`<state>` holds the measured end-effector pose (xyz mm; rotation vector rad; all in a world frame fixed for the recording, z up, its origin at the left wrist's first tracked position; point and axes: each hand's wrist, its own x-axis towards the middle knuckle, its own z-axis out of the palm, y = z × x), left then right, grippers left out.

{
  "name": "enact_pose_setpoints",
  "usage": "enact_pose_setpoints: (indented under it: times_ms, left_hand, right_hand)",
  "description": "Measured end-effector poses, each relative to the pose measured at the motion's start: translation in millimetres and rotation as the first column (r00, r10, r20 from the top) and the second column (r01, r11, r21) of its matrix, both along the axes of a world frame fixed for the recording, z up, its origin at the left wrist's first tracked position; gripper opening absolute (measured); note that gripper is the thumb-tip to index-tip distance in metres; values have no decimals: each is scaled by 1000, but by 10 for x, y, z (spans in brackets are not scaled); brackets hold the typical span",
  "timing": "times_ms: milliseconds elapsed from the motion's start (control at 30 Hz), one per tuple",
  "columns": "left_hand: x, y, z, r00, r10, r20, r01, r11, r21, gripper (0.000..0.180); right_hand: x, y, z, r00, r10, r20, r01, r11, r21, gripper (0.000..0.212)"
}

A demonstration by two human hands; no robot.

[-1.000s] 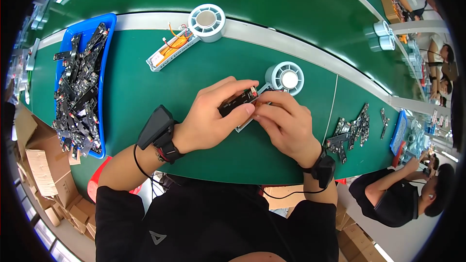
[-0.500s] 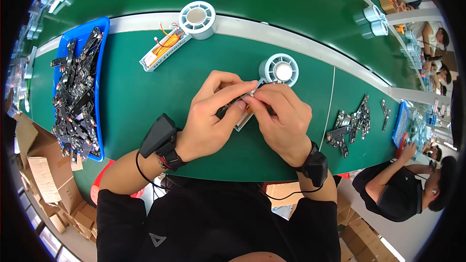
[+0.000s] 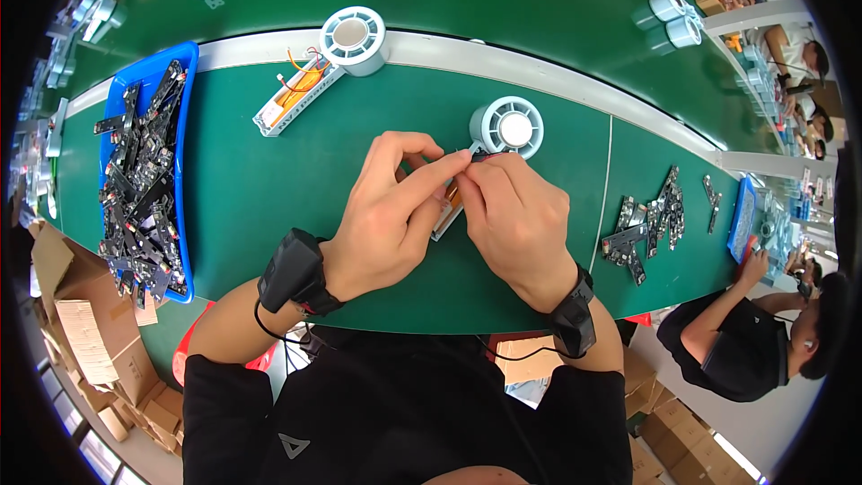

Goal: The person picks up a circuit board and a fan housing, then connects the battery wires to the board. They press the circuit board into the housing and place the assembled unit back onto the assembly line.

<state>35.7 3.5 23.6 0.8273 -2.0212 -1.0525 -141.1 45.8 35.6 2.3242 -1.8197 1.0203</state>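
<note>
Both my hands meet over a pale blue handheld fan (image 3: 483, 121), which lies with its round head away from me and its open handle (image 3: 449, 214) toward me. An orange part shows inside that handle. My left hand (image 3: 388, 216) is closed in a pinch at the handle's upper end, on a slim black circuit board now mostly covered by the fingers. Close against it, my right hand (image 3: 521, 224) pinches too. Whatever its fingertips grip is hidden. A second fan (image 3: 354, 40) lies farther left, its handle open on an orange battery and loose wires.
At left stands a blue tray (image 3: 186, 171) heaped with black circuit boards (image 3: 139, 189). More boards (image 3: 642, 229) lie right of a seam on the green table (image 3: 269, 224). A pale rail (image 3: 440, 49) crosses behind the fans. A co-worker (image 3: 732, 341) sits at far right.
The black circuit board showed between my left fingers before and is now mostly hidden. My right hand has turned slightly, its fingers closing over the upper end of the handle. The view has shifted a little.
</note>
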Motion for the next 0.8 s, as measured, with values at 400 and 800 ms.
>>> enact_pose_setpoints:
  times_ms: [400, 800]
  left_hand:
    - [88, -111, 182, 992, -102, -68, 117, 950, 291, 36]
    - [174, -210, 89, 969, -204, -140, 245, 874, 420, 33]
  right_hand:
    - [-141, -65, -5, 987, 157, 29, -151, 976, -159, 24]
    - [-235, -148, 19, 948, 285, 142, -280, 959, -55, 23]
